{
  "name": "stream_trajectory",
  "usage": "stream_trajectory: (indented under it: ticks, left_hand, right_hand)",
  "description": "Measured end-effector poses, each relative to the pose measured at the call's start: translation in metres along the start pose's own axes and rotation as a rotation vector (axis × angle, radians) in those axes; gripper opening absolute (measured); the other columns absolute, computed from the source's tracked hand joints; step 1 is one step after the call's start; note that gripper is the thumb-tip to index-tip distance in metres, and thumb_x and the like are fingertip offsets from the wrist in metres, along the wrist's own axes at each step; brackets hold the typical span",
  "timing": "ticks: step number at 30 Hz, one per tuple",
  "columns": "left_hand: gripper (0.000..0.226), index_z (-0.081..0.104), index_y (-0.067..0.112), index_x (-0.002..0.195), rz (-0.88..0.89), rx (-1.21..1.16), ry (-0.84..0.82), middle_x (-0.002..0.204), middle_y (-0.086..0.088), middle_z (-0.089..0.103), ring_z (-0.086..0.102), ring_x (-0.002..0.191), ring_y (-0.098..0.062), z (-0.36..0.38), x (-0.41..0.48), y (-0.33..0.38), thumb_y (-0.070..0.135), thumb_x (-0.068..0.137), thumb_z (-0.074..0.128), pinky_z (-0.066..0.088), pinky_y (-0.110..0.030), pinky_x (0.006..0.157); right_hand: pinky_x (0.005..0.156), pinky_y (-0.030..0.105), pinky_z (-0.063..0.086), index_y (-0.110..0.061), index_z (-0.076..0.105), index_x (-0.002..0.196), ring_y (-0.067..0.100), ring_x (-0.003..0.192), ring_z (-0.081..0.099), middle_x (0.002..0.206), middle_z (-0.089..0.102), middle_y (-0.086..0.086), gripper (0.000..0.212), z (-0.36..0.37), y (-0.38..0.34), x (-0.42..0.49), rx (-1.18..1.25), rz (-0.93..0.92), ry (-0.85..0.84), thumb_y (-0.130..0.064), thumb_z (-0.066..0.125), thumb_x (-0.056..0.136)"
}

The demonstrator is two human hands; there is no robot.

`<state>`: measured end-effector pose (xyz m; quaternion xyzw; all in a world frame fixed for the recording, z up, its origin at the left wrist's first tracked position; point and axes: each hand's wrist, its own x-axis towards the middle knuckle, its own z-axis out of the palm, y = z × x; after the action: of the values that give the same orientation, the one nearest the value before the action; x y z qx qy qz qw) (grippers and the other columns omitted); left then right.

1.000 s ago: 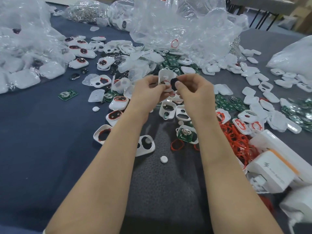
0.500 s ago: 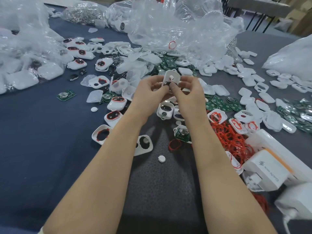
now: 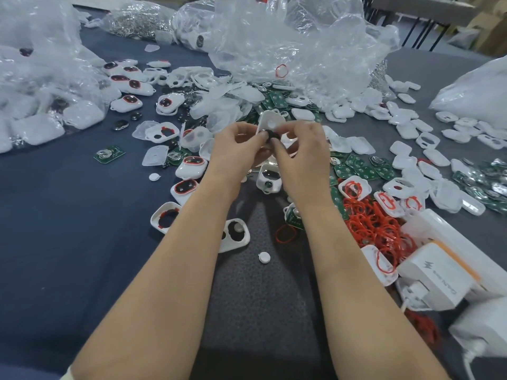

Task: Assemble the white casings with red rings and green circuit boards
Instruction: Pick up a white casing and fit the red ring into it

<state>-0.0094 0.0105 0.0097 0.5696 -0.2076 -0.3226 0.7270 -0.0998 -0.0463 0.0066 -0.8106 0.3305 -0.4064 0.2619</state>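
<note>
Gripped white casing (image 3: pixel 270 120) in left hand (image 3: pixel 238 149), fingers curled round it, raised above middle of surface (image 3: pixel 68 229), stood up on end. Pinched small black round part (image 3: pixel 272 136) in right hand (image 3: pixel 301 157), right against casing's lower end, both hands' fingertips pretty much touching. Couldn't tell if part was seated or not tbh. Spotted heap of red rings (image 3: pixel 375 229) toward right edge, green circuit boards (image 3: pixel 356 168) just beyond it, loose casings (image 3: pixel 189 167) scattered left of hands. Noted clear plastic bags (image 3: pixel 301 50) along far edge, white charger box (image 3: pixel 436 275) by near right corner.
</note>
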Motion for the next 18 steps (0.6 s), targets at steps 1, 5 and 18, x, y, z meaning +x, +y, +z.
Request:
stream_trajectory:
  ticks: [1, 5, 18]
  left_hand:
    - [0.006, 0.059, 0.010, 0.089, -0.005, -0.003, -0.017, 0.084, -0.006, 0.067, 0.067, 0.069, -0.013, -0.001, 0.000, 0.000, 0.005, 0.091, 0.062, 0.058, -0.023, 0.075]
    - [0.003, 0.063, 0.011, 0.092, 0.019, -0.036, -0.091, 0.074, 0.001, 0.070, 0.067, 0.063, -0.008, 0.001, -0.003, 0.002, 0.009, 0.092, 0.061, 0.057, -0.020, 0.066]
    - [0.007, 0.058, 0.012, 0.099, 0.375, 0.731, 0.176, 0.087, 0.001, 0.061, 0.060, 0.085, -0.017, -0.005, 0.004, -0.006, 0.014, 0.093, 0.059, 0.047, -0.024, 0.079]
  right_hand:
    - [0.074, 0.012, 0.036, -0.012, 0.064, 0.104, 0.011, 0.079, 0.050, 0.108, 0.052, 0.008, 0.017, -0.001, 0.000, 0.001, -0.009, 0.019, -0.017, -0.014, 0.065, 0.087]
    - [0.075, 0.015, 0.042, -0.013, 0.061, 0.098, 0.007, 0.075, 0.053, 0.101, 0.055, 0.002, 0.011, -0.009, 0.001, 0.008, 0.067, 0.079, -0.030, -0.016, 0.065, 0.088]
    - [0.069, 0.014, 0.048, -0.018, 0.069, 0.097, 0.004, 0.076, 0.062, 0.085, 0.070, -0.003, 0.017, -0.024, 0.002, 0.016, 0.122, -0.010, -0.104, -0.007, 0.059, 0.089]
